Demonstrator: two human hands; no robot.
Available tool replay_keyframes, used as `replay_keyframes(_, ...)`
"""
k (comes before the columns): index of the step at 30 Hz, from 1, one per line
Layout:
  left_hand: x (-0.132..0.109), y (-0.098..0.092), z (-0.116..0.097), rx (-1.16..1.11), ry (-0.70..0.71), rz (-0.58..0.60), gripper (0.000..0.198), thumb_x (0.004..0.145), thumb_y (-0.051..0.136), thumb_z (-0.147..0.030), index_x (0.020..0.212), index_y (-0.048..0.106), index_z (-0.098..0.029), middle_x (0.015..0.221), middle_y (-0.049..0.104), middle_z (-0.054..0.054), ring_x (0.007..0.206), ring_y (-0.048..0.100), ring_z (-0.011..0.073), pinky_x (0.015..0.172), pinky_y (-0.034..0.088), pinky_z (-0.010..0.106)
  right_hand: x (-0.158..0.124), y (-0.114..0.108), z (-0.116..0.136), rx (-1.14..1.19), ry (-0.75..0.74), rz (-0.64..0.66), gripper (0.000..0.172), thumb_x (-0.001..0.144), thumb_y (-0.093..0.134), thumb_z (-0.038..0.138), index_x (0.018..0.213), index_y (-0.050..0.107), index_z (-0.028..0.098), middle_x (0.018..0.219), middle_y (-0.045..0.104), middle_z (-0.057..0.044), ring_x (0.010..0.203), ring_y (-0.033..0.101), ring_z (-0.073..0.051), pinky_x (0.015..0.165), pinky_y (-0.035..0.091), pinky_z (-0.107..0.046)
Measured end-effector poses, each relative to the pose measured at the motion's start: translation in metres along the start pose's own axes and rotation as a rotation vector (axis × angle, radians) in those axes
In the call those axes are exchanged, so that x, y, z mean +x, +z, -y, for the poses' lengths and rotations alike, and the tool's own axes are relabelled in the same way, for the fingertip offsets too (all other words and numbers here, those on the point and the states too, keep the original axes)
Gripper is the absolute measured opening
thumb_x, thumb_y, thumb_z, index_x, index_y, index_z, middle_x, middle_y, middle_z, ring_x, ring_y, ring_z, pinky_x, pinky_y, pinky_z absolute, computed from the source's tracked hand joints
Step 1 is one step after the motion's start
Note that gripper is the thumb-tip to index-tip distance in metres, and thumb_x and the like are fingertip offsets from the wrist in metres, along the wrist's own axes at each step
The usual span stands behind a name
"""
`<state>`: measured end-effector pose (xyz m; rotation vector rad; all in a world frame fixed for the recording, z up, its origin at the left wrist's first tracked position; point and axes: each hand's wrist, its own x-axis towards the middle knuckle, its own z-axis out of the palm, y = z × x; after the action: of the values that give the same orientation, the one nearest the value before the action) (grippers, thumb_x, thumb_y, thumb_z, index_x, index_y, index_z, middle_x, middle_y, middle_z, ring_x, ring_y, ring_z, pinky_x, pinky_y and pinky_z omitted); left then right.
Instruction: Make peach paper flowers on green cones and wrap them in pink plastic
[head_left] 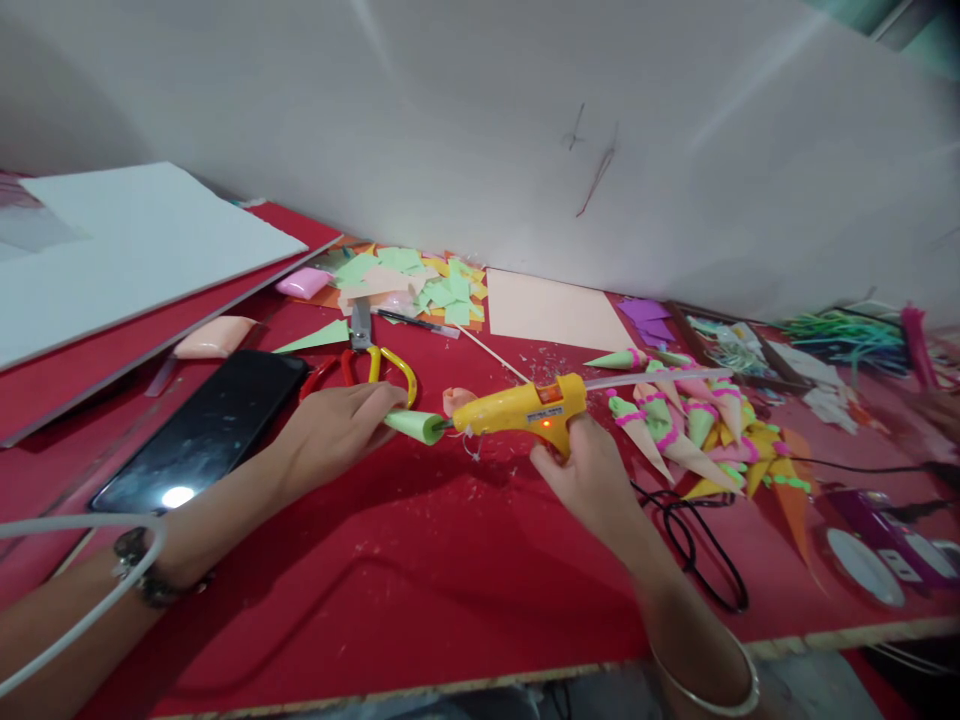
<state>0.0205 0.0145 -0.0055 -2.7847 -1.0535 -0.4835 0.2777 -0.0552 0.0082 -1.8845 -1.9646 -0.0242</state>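
Observation:
My left hand [337, 425] pinches a small light-green paper cone [415, 425] just above the red table [420, 560]. My right hand [581, 470] is wrapped round the handle of a yellow hot glue gun [521, 408], whose nozzle touches the wide end of the cone. A clear glue stick [652, 378] sticks out of the back of the gun. The gun's black cord [697, 540] loops on the table by my right wrist.
A black phone [206, 430] lies left of my left hand. Yellow-and-red scissors [367, 355] and green paper scraps [420, 280] sit behind it. A pile of finished cones [697, 430] lies to the right. A white board [112, 250] rests at far left, and a white wall [525, 130] stands behind.

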Motion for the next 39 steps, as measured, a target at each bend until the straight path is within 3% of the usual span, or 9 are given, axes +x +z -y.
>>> replay_keyframes(7,0.003,0.001,-0.003,0.045,-0.116,0.199,0.022,0.085,0.034,-0.028,0.094,0.049,-0.015,0.08,0.064,0.008,0.064,0.059,0.0166,0.052,0.035,0.022,-0.002,0.005,-0.002,-0.019,-0.118,-0.028,0.041,0.071,0.054,0.042,0.1,0.049,0.013,0.081,0.059,-0.01,0.071,0.058,-0.025,0.056,0.044,-0.032)
replay_keyframes(12,0.005,-0.003,-0.005,0.077,-0.164,0.333,0.021,0.083,0.038,-0.029,0.096,0.047,-0.015,0.076,0.064,0.007,0.064,0.06,0.0191,0.052,0.035,0.023,-0.002,0.003,-0.002,-0.057,-0.124,-0.013,0.038,0.073,0.053,0.038,0.102,0.048,0.013,0.084,0.058,-0.011,0.071,0.058,-0.025,0.055,0.045,-0.032)
replay_keyframes(20,0.005,0.001,-0.004,-0.002,-0.199,0.327,0.023,0.082,0.039,-0.031,0.099,0.045,-0.017,0.068,0.063,0.004,0.057,0.059,0.0203,0.049,0.033,0.024,-0.003,0.001,-0.002,-0.094,-0.12,-0.025,0.027,0.072,0.048,0.027,0.096,0.051,0.015,0.077,0.057,-0.008,0.062,0.056,-0.021,0.049,0.039,-0.028)
replay_keyframes(28,0.007,-0.009,-0.013,-0.313,-0.205,0.36,0.016,0.081,0.038,-0.023,0.094,0.045,-0.016,0.072,0.058,0.003,0.062,0.056,0.0159,0.055,0.034,0.021,-0.002,0.0,-0.001,-0.121,-0.068,-0.007,0.027,0.072,0.046,0.025,0.096,0.051,0.014,0.075,0.057,-0.007,0.058,0.055,-0.02,0.048,0.036,-0.027)
replay_keyframes(39,0.009,-0.011,-0.016,-0.52,-0.172,0.361,0.01,0.082,0.038,-0.02,0.082,0.046,-0.015,0.067,0.053,0.0,0.058,0.049,0.0108,0.054,0.032,0.019,-0.003,0.001,0.0,-0.141,-0.033,-0.041,0.02,0.072,0.043,0.023,0.086,0.054,0.014,0.069,0.055,-0.006,0.05,0.051,-0.017,0.045,0.032,-0.026)
